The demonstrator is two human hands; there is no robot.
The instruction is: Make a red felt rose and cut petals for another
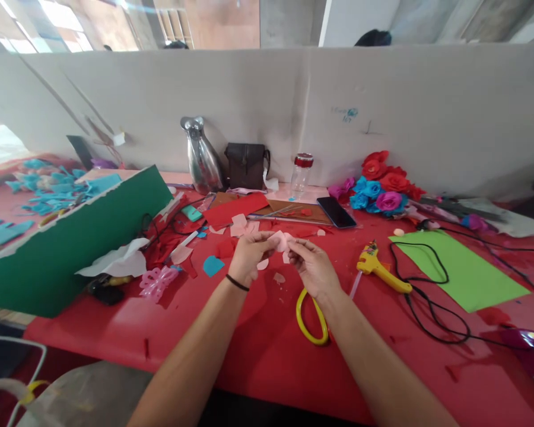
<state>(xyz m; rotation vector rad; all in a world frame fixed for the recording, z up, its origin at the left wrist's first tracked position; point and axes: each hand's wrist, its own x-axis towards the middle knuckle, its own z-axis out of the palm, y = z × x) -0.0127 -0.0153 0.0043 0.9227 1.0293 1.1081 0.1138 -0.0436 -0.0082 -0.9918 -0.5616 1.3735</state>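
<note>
Both of my hands meet over the middle of the red table (258, 356). My left hand (248, 256) and my right hand (312, 268) pinch the same small pink paper piece (281, 240) between their fingertips. A black band circles my left wrist. Small pink scraps (278, 277) lie on the table just under my hands. Yellow-handled scissors (310, 317) lie beneath my right wrist. A yellow glue gun (380, 270) rests to the right of my right hand.
A green sheet (460, 270) with a black cable (431, 308) lies at right. Paper flowers (382, 184), a phone (336, 212), a jar (301, 173), a dark bag (247, 165) and a silver vase (202, 157) stand along the grey partition. A green board (71, 237) leans at left.
</note>
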